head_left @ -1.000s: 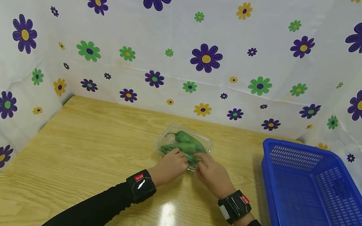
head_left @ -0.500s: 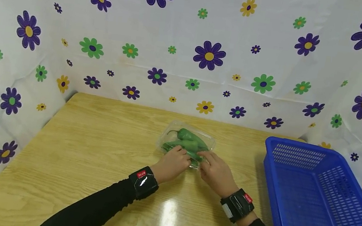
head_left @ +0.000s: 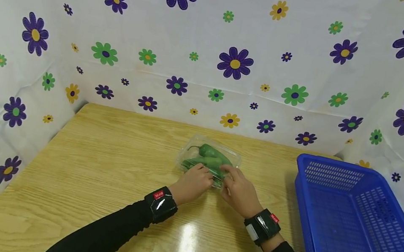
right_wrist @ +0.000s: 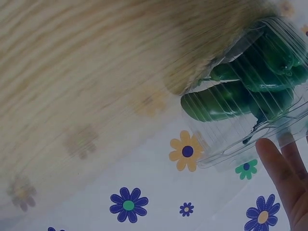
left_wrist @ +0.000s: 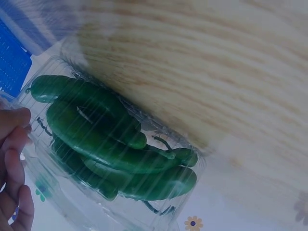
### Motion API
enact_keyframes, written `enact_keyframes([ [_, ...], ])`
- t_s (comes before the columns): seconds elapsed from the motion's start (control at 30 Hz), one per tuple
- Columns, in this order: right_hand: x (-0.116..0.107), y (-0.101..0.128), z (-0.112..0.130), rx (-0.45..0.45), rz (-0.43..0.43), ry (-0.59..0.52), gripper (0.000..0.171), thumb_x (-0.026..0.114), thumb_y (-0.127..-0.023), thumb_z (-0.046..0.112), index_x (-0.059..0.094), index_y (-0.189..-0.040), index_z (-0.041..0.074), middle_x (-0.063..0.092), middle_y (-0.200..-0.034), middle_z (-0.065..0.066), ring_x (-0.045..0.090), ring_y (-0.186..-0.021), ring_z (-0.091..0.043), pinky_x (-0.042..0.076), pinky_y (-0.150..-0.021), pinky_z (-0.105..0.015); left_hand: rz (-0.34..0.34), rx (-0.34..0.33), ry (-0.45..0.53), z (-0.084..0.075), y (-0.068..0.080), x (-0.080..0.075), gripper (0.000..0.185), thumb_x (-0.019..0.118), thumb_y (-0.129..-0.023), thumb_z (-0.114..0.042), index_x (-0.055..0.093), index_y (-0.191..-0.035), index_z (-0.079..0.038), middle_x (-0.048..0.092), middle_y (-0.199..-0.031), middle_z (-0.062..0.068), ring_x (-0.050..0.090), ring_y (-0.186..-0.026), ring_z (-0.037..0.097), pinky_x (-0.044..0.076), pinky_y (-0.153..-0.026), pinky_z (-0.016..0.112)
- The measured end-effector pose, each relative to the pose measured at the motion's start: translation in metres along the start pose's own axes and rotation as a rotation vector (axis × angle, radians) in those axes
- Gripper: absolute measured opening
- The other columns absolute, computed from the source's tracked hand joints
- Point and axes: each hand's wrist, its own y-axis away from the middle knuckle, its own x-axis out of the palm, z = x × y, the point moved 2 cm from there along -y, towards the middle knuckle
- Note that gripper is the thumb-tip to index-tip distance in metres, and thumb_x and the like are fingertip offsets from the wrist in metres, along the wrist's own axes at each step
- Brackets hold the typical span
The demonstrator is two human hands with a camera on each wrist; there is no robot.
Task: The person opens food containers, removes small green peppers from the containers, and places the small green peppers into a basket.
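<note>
A clear plastic container with ribbed walls lies on the table at the middle of the head view. Several long green peppers with dark stems are inside it. My left hand pinches the container's near edge, thumb in front and fingers curled, as the left wrist view shows. To its right, my right hand is at the same edge near the container's right corner. One of its fingertips is against the rim, and another finger shows through the plastic behind it. The peppers nearest me are partly hidden by my hands in the head view.
A blue perforated plastic basket stands at the right of the wooden table. White cloth printed with flowers hangs behind the table and along both sides. Black bands with red labels are round both wrists.
The right hand's index finger has lifted and shifted slightly at the container's edge. The left hand keeps its pinch. The head view has shifted a little; the container stays in place.
</note>
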Motion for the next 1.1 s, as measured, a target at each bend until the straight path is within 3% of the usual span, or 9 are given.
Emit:
enact_keyframes([
  [0.53, 0.0014, 0.0048, -0.0036, 0.04, 0.0, -0.037, 0.019, 0.068, -0.069, -0.003, 0.054, -0.068, 0.01, 0.059, -0.115, -0.007, 0.059, -0.101, -0.021, 0.042, -0.048, -0.018, -0.049, -0.026, 0.02, -0.0047, -0.0009, -0.0014, 0.012, 0.072, -0.079, -0.016, 0.07, -0.068, -0.022, 0.065, -0.072, -0.01, 0.06, -0.075, 0.007, 0.043, -0.072, 0.023],
  [0.9, 0.0025, 0.0086, -0.0081, 0.066, -0.029, -0.088, 0.021, 0.067, -0.071, -0.004, 0.051, -0.068, 0.01, 0.058, -0.116, -0.008, 0.058, -0.095, -0.02, 0.04, -0.048, -0.016, -0.068, 0.005, -0.006, -0.0077, -0.0044, 0.0031, 0.015, 0.072, -0.08, -0.017, 0.069, -0.066, -0.022, 0.062, -0.07, -0.01, 0.056, -0.069, 0.007, 0.04, -0.068, 0.023],
  [1.1, -0.0038, 0.0004, -0.0096, 0.05, -0.073, -0.099, 0.02, 0.068, -0.071, -0.003, 0.052, -0.072, 0.009, 0.059, -0.116, -0.009, 0.054, -0.073, -0.015, 0.034, -0.044, -0.015, -0.099, 0.008, -0.03, -0.0043, -0.0054, 0.0012, 0.015, 0.072, -0.079, -0.018, 0.07, -0.065, -0.023, 0.064, -0.07, -0.011, 0.054, -0.074, 0.009, 0.039, -0.07, 0.023],
])
